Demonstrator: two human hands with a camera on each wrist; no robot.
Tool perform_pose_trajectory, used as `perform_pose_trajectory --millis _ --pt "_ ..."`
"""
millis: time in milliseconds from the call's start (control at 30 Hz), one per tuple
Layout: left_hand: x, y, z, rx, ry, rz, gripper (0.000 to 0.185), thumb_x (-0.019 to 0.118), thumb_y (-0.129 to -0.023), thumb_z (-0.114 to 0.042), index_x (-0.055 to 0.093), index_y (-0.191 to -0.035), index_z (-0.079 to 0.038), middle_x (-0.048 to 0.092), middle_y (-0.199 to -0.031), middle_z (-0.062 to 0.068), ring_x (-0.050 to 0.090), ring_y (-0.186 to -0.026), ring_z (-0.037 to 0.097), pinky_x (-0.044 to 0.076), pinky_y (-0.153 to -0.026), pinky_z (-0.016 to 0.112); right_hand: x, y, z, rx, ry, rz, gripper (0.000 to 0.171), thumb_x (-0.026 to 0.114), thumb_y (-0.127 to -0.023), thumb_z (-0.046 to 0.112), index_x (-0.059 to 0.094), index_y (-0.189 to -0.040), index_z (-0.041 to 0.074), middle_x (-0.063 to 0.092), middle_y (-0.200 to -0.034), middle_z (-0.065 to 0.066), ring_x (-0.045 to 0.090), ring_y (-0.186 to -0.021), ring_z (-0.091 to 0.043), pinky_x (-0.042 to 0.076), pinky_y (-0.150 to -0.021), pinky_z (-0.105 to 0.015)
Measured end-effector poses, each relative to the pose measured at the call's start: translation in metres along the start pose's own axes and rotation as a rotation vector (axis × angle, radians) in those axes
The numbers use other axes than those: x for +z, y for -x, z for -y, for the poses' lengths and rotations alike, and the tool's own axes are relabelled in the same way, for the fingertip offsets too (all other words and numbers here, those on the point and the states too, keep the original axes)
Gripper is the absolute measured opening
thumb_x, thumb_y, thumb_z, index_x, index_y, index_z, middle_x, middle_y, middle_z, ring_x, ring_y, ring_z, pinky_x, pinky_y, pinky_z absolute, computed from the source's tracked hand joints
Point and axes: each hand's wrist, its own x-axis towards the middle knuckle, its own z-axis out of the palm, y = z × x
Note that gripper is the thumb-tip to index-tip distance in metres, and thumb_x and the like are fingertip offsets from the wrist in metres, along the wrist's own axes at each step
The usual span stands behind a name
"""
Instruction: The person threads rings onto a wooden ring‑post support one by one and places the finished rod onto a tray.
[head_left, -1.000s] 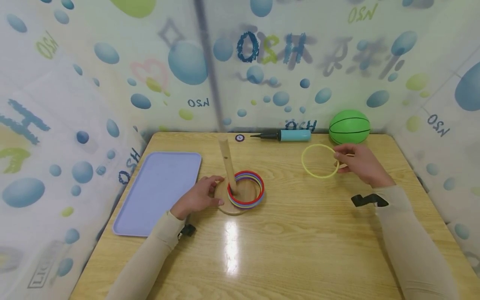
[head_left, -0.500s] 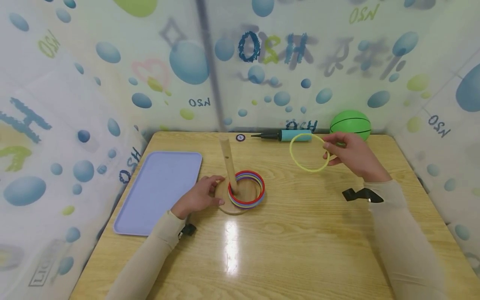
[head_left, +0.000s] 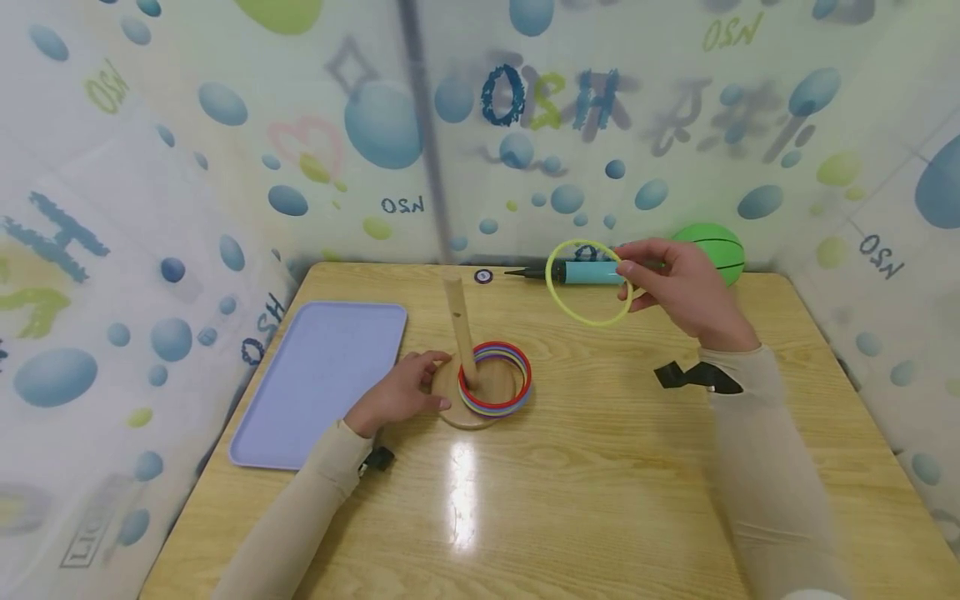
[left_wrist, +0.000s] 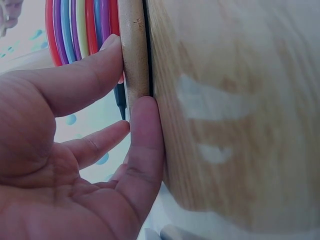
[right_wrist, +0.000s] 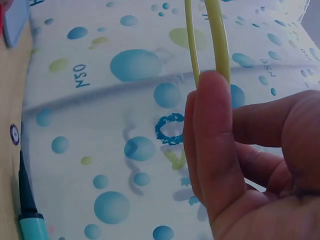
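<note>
In the head view, a wooden ring-toss stand (head_left: 461, 333) has an upright post on a round base (head_left: 447, 385). Several thin rings, a red ring (head_left: 528, 375) topmost, lie stacked around the post; the left wrist view shows these coloured rings (left_wrist: 81, 30) edge-on. My left hand (head_left: 399, 393) holds the base's left rim between thumb and fingers. Raised above the table's right half, my right hand (head_left: 678, 287) pinches a yellow ring (head_left: 596, 323) by its right side. The right wrist view shows that yellow ring (right_wrist: 218, 45) rising from between thumb and fingers.
A pale lilac tray (head_left: 318, 383) lies left of the stand. Along the back edge are a small round disc (head_left: 483, 276), a blue hand pump (head_left: 588, 272) and a green ball (head_left: 720, 250). Patterned sheets (head_left: 517, 183) enclose the wooden table (head_left: 585, 500).
My right hand has carried the yellow ring left and upward, away from the right side of the table and in front of the pump. My left hand stays at the base.
</note>
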Motion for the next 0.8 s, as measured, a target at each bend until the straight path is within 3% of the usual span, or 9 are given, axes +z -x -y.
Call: perform_pose_trajectory --millis 433,800 --pt "0.002 -0.001 0.002 0.003 -0.015 -0.012 0.076 0.089 -0.086 -0.017 0.053 -0.151 -0.005 0.061 -0.121 0.018 0.06 -0.113 0.031 0.051 -0.098 0.045 0.044 -0.019 0.04 -0.175 -0.229 0.04 0.027 0.072 -0.102 0.017 0.074 -0.127 0.007 0.069 -0.099 -0.005 0.074 -0.072 -0.016 0.064 -0.066 -0.032" --pt "-0.001 0.0 0.001 0.006 -0.019 -0.007 0.076 0.09 -0.086 -0.017 0.053 -0.151 -0.004 0.062 -0.119 0.018 0.06 -0.111 0.03 0.051 -0.096 0.044 0.091 -0.04 0.045 -0.142 -0.337 0.154 0.031 0.067 -0.105 0.012 0.068 -0.133 -0.002 0.07 -0.099 -0.005 0.073 -0.069 -0.016 0.065 -0.069 -0.033"
